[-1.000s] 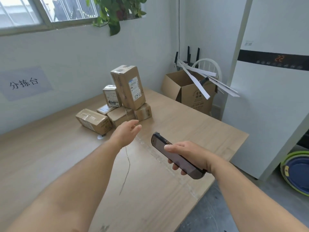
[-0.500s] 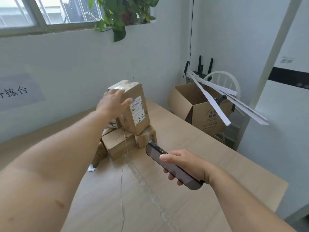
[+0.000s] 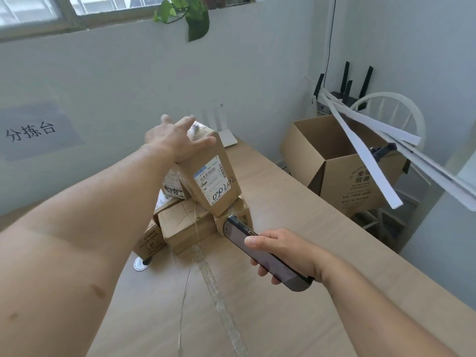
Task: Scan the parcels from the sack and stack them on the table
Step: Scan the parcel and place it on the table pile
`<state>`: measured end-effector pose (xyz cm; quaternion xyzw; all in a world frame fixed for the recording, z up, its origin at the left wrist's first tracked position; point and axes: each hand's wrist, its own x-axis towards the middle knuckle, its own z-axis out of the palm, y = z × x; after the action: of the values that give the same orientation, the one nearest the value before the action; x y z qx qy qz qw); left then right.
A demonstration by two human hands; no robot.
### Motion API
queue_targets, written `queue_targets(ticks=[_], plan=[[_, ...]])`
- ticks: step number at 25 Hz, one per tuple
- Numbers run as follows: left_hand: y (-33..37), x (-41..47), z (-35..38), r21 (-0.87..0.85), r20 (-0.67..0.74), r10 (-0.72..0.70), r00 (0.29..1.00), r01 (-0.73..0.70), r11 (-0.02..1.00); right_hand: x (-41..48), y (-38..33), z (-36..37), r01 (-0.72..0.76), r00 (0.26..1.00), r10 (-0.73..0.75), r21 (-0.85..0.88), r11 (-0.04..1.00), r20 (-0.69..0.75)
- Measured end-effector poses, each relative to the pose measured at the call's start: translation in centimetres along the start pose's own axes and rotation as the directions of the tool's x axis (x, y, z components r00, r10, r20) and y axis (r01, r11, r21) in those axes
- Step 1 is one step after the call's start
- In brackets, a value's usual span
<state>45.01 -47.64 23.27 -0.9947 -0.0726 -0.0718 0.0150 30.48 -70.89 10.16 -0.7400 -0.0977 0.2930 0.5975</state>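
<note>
A pile of brown cardboard parcels stands on the wooden table near the wall. The tall labelled parcel leans on top of the flat parcels. A small parcel is behind it and another one lies at the left. My left hand lies flat on the top of the tall parcel with its fingers spread. My right hand holds a dark handheld scanner, which points at the pile from the near right. No sack is in view.
An open cardboard box with long white strips sticking out stands past the table's right edge, with a white chair behind it. A white router sits at the table's far end. A paper sign hangs on the wall.
My left hand has reached forward from above the table and come down on top of the tall parcel. The view has moved closer to the pile. The scanner stays in my right hand.
</note>
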Motion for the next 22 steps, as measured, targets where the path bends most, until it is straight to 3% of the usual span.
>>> queue_targets(ticks=[3, 7, 12, 15, 18, 22], plan=[[-1.2, 0.4, -0.3, -0.065, 0.051, -0.077, 0.996, 0.081, 0.995, 0.3, 0.5, -0.9, 0.002, 1.000, -0.002, 0.003, 1.000, 0.027], [-2.4, -0.6, 0.1, -0.195, 0.151, -0.057, 0.987, 0.086, 0.977, 0.3, 0.8, -1.6, -0.007, 0.999, 0.008, -0.023, 1.000, 0.051], [-5.1, -2.8, -0.3, -0.182, 0.207, -0.175, 0.963, 0.214, 0.960, -0.3, 0.6, -1.4, 0.005, 0.994, -0.002, -0.035, 0.999, 0.106], [-5.6, -4.9, -0.2, -0.169, 0.288, -0.240, 0.927, 0.296, 0.940, -0.7, 0.4, -0.9, 0.023, 0.989, -0.019, -0.028, 0.999, 0.145], [-6.2, -7.8, 0.6, -0.303, 0.415, -0.240, 0.878, 0.382, 0.873, -0.8, 0.4, -0.3, 0.030, 0.983, -0.019, -0.053, 0.998, 0.181], [-9.2, -14.0, 3.2, -0.512, 0.309, -0.288, 0.906, 0.414, 0.753, -1.5, 1.0, 2.8, -0.001, 0.970, 0.014, -0.052, 0.999, 0.244]])
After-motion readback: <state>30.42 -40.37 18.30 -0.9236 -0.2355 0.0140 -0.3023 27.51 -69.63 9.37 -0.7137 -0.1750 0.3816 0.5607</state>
